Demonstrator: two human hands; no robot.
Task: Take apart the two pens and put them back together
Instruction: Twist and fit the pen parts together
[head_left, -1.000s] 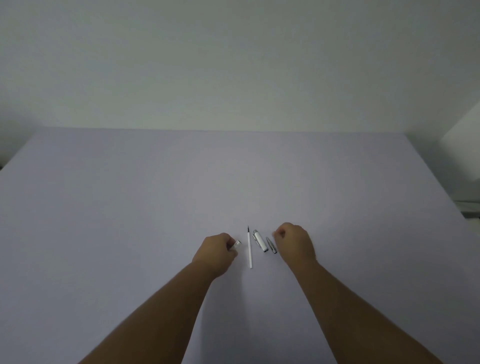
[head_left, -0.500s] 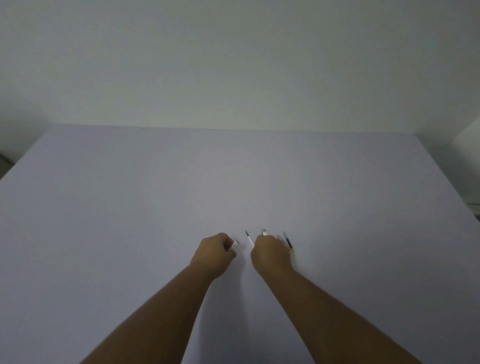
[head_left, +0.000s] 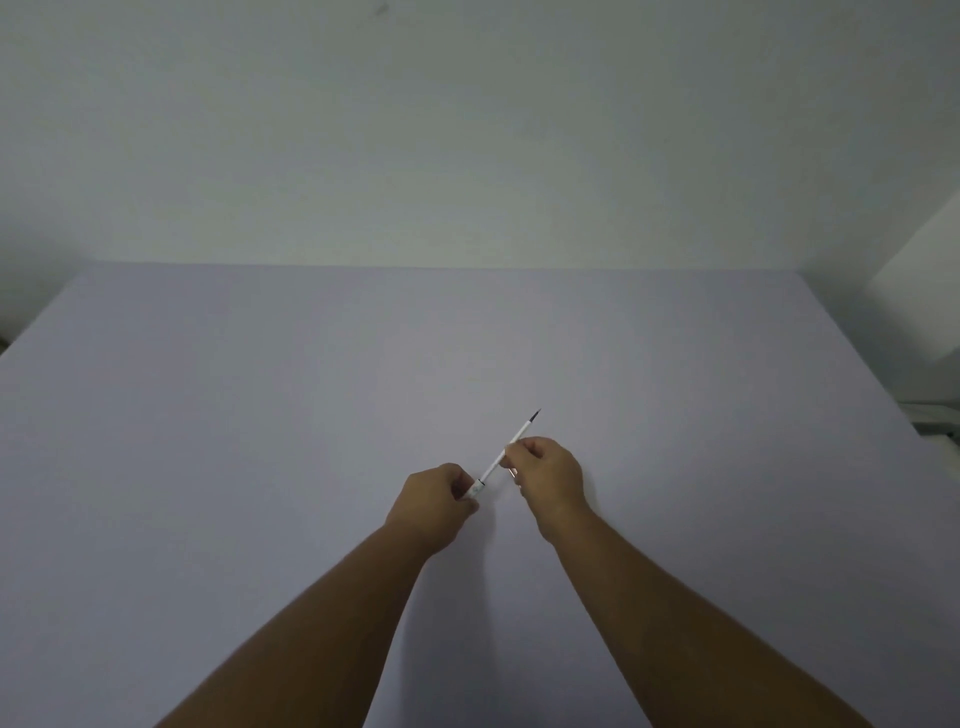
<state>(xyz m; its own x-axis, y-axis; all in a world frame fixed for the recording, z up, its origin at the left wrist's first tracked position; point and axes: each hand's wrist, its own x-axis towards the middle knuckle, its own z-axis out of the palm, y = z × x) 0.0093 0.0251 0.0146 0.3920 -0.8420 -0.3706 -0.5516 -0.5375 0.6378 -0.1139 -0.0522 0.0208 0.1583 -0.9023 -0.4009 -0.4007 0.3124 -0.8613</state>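
My left hand (head_left: 439, 496) grips the barrel (head_left: 475, 489); my right hand (head_left: 545, 467) pinches the refill (head_left: 514, 441), pointing toward one o'clock.

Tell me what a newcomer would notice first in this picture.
First, the two bare hands meeting at the middle of the pale lilac table. The right hand pinches a thin white refill whose dark tip points up and away to the right. The left hand grips a short white pen piece at the refill's lower end. Behind stands a plain wall.
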